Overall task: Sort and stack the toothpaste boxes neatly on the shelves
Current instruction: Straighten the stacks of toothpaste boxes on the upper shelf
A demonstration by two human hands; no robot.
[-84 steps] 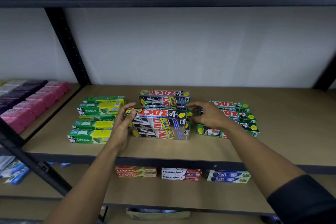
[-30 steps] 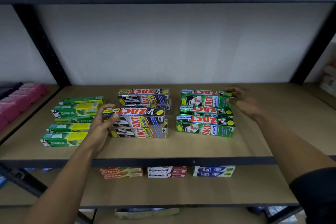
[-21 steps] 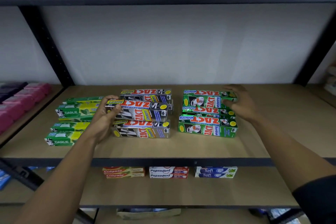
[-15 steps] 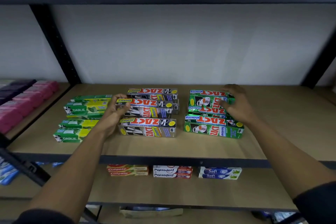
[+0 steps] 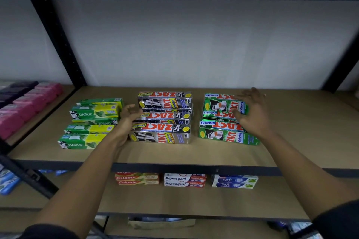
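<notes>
Three groups of boxes lie on the shelf (image 5: pixel 291 151): Darlie boxes (image 5: pixel 93 114) nearest its left edge, silver Zact boxes (image 5: pixel 163 134) mid-shelf, green Zact boxes (image 5: pixel 223 136) beside them. Left hand (image 5: pixel 126 120), fingers loosely curled, at silver stack's left end, gripping nothing. Right hand (image 5: pixel 252 114), fingers spread, over green stack.

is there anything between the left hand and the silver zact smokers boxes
Nothing visible. The left hand is right at the left end of the silver Zact boxes; the Darlie boxes lie on its other side.
</notes>
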